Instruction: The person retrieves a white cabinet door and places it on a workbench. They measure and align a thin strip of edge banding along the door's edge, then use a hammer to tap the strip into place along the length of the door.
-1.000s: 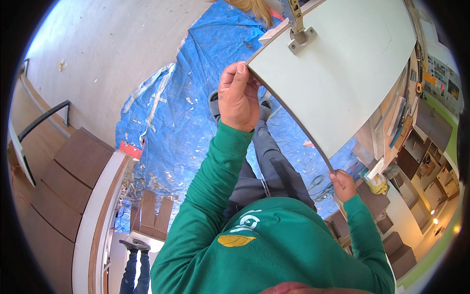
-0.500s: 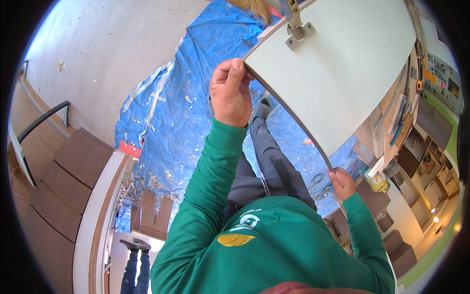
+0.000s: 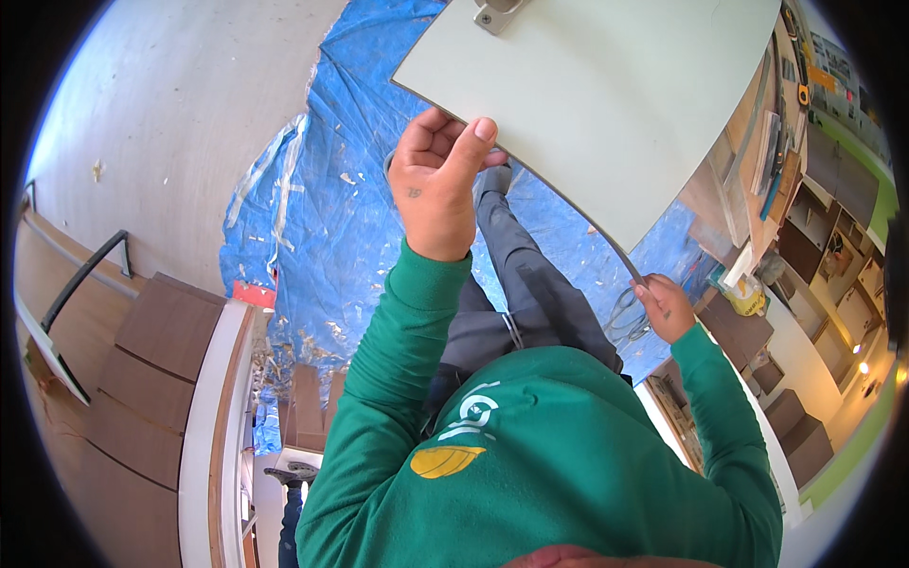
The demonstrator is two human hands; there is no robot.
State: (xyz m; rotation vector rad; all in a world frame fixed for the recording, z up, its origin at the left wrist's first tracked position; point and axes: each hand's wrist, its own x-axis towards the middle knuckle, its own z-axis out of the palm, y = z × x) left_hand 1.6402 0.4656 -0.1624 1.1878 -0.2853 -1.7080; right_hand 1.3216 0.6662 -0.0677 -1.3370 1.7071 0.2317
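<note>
A pale, flat door panel (image 3: 587, 104) with a dark edge is held out in front of me, tilted. A metal cabinet hinge (image 3: 494, 15) is fixed to its face and is partly cut off by the top of the view. My left hand (image 3: 436, 189) closes on the panel's near edge a little in from the left corner, thumb above and fingers partly hidden beneath. At the near right corner, my right hand (image 3: 668, 308) pinches the same panel between thumb and fingers.
A blue tarp (image 3: 355, 218) strewn with scraps covers the floor under my feet. Scissors (image 3: 627, 317) lie on it near my right hand. Brown boards (image 3: 151, 388) stand at left, a bench with wood strips and tools (image 3: 762, 161) at right. Another person's legs (image 3: 290, 516) show at lower left.
The panel has shifted left and away, taking the hinge toward the top of the view. My left hand now grips farther in from the corner. The right hand still holds its corner.
</note>
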